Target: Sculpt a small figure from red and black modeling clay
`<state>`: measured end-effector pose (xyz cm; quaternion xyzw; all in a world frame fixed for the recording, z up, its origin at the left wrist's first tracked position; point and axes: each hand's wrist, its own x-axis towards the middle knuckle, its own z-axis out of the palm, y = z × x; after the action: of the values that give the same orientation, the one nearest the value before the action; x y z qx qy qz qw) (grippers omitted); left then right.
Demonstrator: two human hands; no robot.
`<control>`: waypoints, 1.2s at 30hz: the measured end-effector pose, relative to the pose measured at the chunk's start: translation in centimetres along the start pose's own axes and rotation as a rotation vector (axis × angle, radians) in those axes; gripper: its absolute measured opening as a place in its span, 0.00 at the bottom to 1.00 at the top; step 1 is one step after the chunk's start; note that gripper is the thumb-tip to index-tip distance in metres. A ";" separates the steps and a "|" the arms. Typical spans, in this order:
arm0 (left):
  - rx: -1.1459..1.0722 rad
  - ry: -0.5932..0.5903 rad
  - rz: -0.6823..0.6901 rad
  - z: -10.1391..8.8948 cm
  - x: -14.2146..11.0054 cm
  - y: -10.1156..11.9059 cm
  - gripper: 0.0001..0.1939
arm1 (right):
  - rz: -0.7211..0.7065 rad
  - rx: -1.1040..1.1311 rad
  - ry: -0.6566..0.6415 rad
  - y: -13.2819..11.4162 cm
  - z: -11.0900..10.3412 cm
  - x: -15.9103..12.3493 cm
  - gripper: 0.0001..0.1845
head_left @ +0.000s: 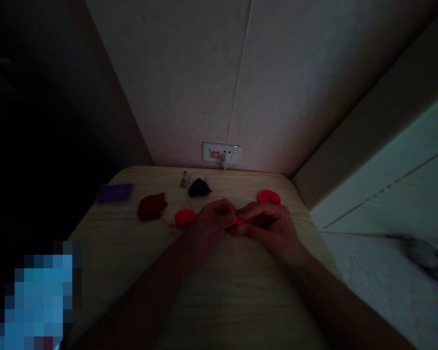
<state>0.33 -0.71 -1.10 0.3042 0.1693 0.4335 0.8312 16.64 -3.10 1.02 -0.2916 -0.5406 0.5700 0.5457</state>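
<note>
head view: left hand [212,227] and right hand [273,228] pinch a small red piece [238,221] between them over the table [237,296]; a red lump [184,218] sits just left, a black lump [199,187] far left.

No text, brand, number or sign can be read here.

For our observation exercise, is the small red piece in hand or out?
In hand: the small red piece shows between the fingers of the left hand and right hand.
</note>
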 end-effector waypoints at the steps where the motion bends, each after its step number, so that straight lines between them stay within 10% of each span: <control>1: 0.002 -0.010 0.006 0.0 0.0 -0.1 0.18 | 0.006 0.014 -0.002 0.0 0.0 0.0 0.11; 36: -0.011 -0.068 -0.003 -0.4 0.0 -0.3 0.18 | 0.026 0.031 -0.002 0.0 0.1 0.0 0.11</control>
<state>0.26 -0.71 -1.59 0.3137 0.1391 0.4225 0.8389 16.57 -3.08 1.06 -0.2893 -0.5283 0.5857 0.5423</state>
